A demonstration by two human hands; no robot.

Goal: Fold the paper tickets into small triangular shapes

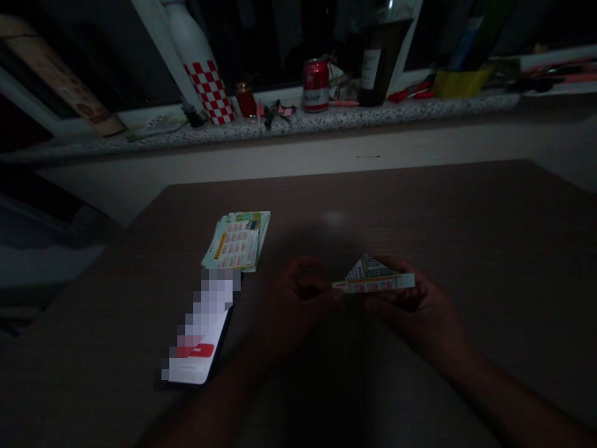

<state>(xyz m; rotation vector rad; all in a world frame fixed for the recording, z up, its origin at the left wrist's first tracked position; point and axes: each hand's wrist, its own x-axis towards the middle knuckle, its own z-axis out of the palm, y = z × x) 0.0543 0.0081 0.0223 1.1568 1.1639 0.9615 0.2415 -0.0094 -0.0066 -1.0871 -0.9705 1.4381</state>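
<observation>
A small printed paper (pixel 373 278), partly folded with one corner standing up as a triangle, is held between both hands just above the dark wooden table (pixel 466 236). My left hand (pixel 298 298) pinches its left end with closed fingers. Its right end rests in my right hand (pixel 415 305), whose fingers curl round it from below. The scene is very dim, so finger detail is faint.
A stack of printed calendar sheets (pixel 237 239) lies left of the hands. A lit phone (pixel 200 336) lies in front of the stack. On the stone windowsill (pixel 420 112) behind stand a red can (pixel 316 84), a dark bottle (pixel 377 62) and a checkered white bottle (pixel 205 68).
</observation>
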